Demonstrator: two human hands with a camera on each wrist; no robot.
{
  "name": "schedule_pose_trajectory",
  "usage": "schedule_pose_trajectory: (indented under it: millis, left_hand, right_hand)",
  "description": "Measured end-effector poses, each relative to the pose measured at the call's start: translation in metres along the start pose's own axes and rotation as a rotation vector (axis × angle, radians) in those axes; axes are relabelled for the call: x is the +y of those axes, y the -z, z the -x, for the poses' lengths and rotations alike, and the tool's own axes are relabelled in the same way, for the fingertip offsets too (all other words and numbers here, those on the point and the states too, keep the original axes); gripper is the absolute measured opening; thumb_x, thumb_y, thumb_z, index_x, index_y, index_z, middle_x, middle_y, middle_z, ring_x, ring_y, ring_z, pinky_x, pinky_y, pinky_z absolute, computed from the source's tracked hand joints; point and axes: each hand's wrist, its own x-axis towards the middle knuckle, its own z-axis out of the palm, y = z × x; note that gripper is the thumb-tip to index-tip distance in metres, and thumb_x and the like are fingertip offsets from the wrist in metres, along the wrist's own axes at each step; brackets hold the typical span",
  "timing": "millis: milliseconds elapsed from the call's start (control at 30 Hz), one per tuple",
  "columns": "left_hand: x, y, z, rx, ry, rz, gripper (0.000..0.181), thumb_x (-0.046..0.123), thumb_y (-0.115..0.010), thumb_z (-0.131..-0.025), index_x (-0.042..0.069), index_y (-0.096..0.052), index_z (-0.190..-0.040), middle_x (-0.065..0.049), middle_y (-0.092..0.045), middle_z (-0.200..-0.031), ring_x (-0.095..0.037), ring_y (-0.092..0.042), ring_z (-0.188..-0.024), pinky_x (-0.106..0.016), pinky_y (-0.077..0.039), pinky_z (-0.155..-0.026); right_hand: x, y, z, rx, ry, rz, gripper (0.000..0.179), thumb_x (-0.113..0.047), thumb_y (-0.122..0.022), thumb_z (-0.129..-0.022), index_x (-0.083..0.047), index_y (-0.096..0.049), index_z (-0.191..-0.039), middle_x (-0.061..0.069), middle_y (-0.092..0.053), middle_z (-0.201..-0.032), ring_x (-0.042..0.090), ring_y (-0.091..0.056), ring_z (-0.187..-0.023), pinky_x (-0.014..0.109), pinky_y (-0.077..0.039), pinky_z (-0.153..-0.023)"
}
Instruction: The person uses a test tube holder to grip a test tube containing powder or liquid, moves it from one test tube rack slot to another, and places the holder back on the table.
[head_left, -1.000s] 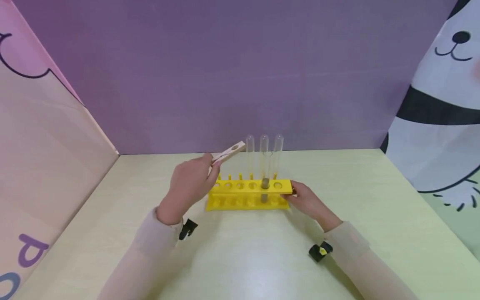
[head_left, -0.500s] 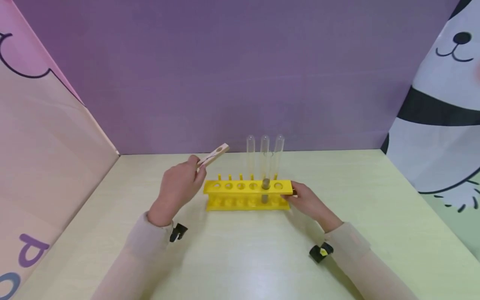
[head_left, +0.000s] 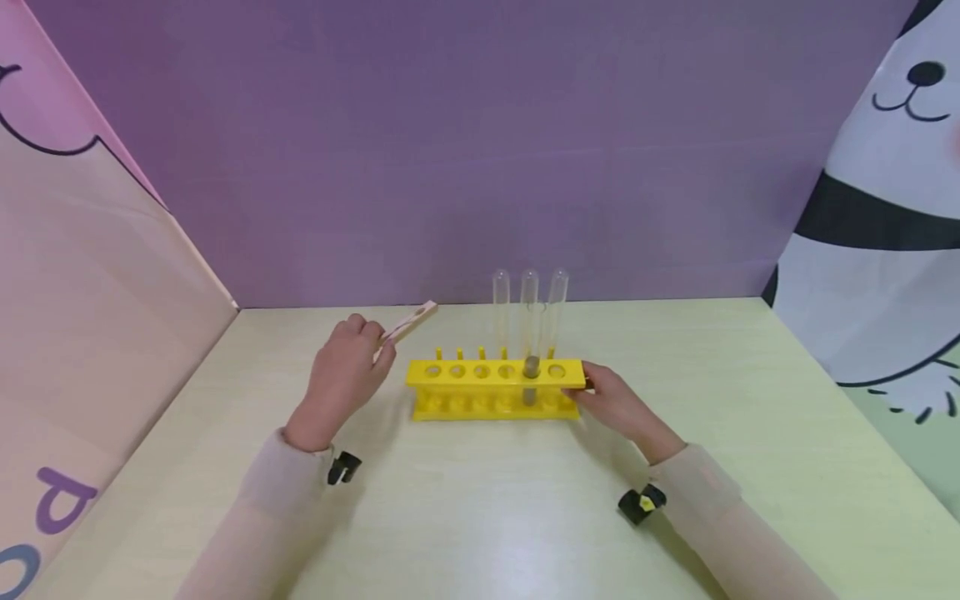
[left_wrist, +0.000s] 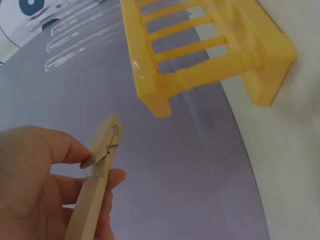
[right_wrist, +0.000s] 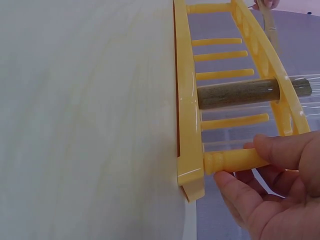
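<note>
My left hand pinches a wooden test tube holder, which slants up to the right beyond the rack's left end. Between the holder's jaws the left wrist view shows no tube. On the table stands a yellow test tube rack. With thumb and fingers, my right hand grips the end post of that rack. A test tube with grey-brown contents stands upright in the second hole from the right. Behind it, three clear test tubes are upside down on the back pegs.
The pale wooden table extends around the rack. A purple backdrop rises behind the table's far edge. Printed panels flank it, one with a panda on the right. Yellow pegs stick up along the rack's back.
My left hand has drawn left and slightly down, carrying the test tube holder away from the tubes. The right hand and the rack have stayed put.
</note>
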Motion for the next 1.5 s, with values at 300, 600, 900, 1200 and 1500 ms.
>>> schedule_pose_trajectory:
  millis: [300, 600, 900, 1200, 1500]
  left_hand:
    - [-0.016, -0.013, 0.001, -0.068, 0.023, -0.002, 0.023, 0.015, -0.055, -0.093, -0.007, -0.063, -0.096, -0.015, -0.053, -0.081, -0.024, -0.045, -0.065, -0.033, -0.041, -0.054]
    - [-0.023, -0.029, 0.001, -0.168, 0.021, -0.015, 0.024, 0.018, -0.065, -0.088, -0.004, -0.067, -0.096, -0.010, -0.056, -0.076, -0.020, -0.047, -0.061, -0.030, -0.041, -0.053]
    - [-0.024, -0.040, 0.004, -0.261, 0.086, -0.028, 0.024, 0.020, -0.062, -0.090, -0.002, -0.067, -0.096, -0.008, -0.055, -0.075, -0.018, -0.046, -0.058, -0.028, -0.039, -0.048]
    - [-0.024, -0.046, 0.003, -0.318, 0.142, 0.032, 0.019, 0.015, -0.058, -0.090, -0.002, -0.063, -0.083, -0.008, -0.054, -0.070, -0.020, -0.046, -0.059, -0.030, -0.039, -0.051]
    - [-0.022, -0.054, 0.001, -0.408, 0.242, 0.087, 0.019, 0.017, -0.059, -0.090, -0.001, -0.063, -0.087, -0.008, -0.059, -0.073, -0.020, -0.050, -0.061, -0.030, -0.042, -0.056]
  right_hand:
    - [0.000, 0.000, 0.000, 0.001, 0.012, -0.001, 0.036, -0.002, -0.050, -0.095, 0.006, -0.047, -0.130, 0.023, -0.053, -0.128, 0.033, -0.053, -0.112, 0.042, -0.048, -0.089]
    - [-0.001, 0.000, 0.000, 0.003, 0.010, -0.001, 0.036, -0.003, -0.051, -0.095, 0.007, -0.047, -0.129, 0.023, -0.053, -0.127, 0.033, -0.053, -0.111, 0.042, -0.048, -0.090]
    - [-0.001, -0.001, -0.001, 0.006, -0.014, -0.009, 0.037, -0.003, -0.051, -0.095, 0.005, -0.047, -0.130, 0.022, -0.052, -0.128, 0.032, -0.052, -0.112, 0.042, -0.048, -0.090]
    - [-0.001, -0.001, 0.000, 0.001, -0.025, -0.007, 0.036, -0.004, -0.050, -0.095, 0.005, -0.047, -0.130, 0.021, -0.052, -0.128, 0.031, -0.052, -0.112, 0.042, -0.047, -0.091]
    - [0.000, -0.001, -0.001, -0.001, -0.031, -0.007, 0.036, -0.005, -0.051, -0.096, 0.004, -0.047, -0.131, 0.021, -0.052, -0.128, 0.031, -0.052, -0.111, 0.041, -0.048, -0.090]
